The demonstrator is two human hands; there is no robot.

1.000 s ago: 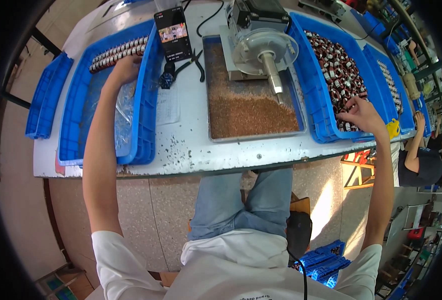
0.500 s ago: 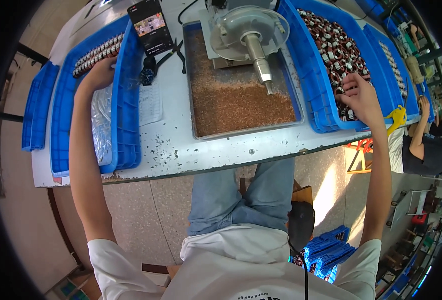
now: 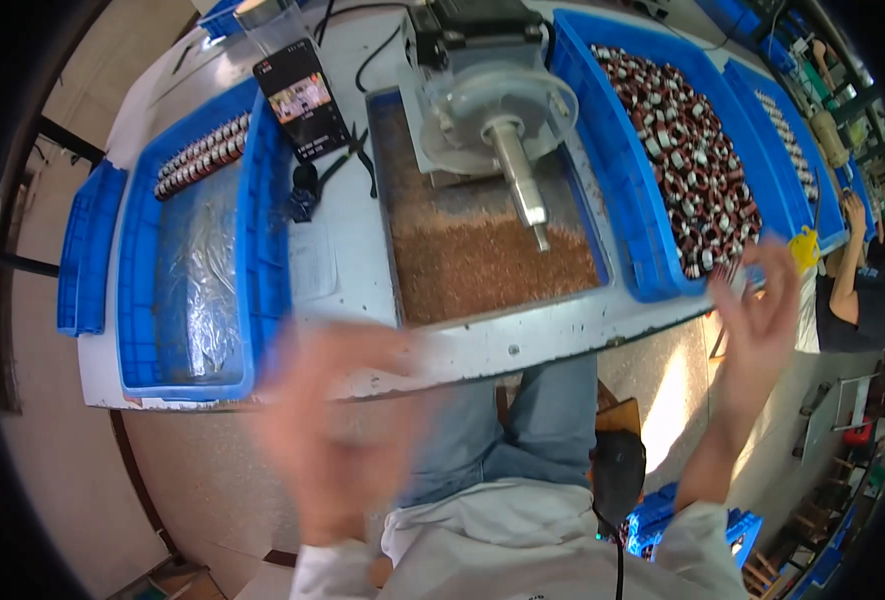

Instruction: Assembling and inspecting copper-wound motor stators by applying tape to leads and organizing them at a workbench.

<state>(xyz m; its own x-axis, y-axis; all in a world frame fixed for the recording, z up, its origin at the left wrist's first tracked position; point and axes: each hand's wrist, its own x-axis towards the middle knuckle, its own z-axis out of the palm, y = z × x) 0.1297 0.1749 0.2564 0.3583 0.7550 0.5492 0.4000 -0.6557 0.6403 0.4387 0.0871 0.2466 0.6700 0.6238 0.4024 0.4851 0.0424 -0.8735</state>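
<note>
My left hand (image 3: 338, 400) is a blur in front of the table's near edge, beside the left blue bin; its fingers are smeared. That bin (image 3: 268, 300) has two rows of small dark red and white wound ring coils (image 3: 203, 158) at its far end, with clear plastic film (image 3: 208, 290) below them. At the near right corner of the right blue bin, my right hand (image 3: 763, 305) has its fingers curled in toward the thumb. A small dark reddish bit shows at the fingertips, too blurred to name. Loose wound ring coils (image 3: 688, 150) fill this bin.
Between the bins, a machine with a metal spindle (image 3: 518, 185) and clear round guard stands over a tray (image 3: 453, 320) of copper-coloured scraps. Pliers (image 3: 358, 160), a phone (image 3: 303, 100) and a paper sheet (image 3: 313, 262) lie left of it. A co-worker (image 3: 858, 300) sits far right.
My left hand has come out of the left bin toward me and to the right. My right hand has drawn back from the coils to the bin's near edge. The view has shifted slightly.
</note>
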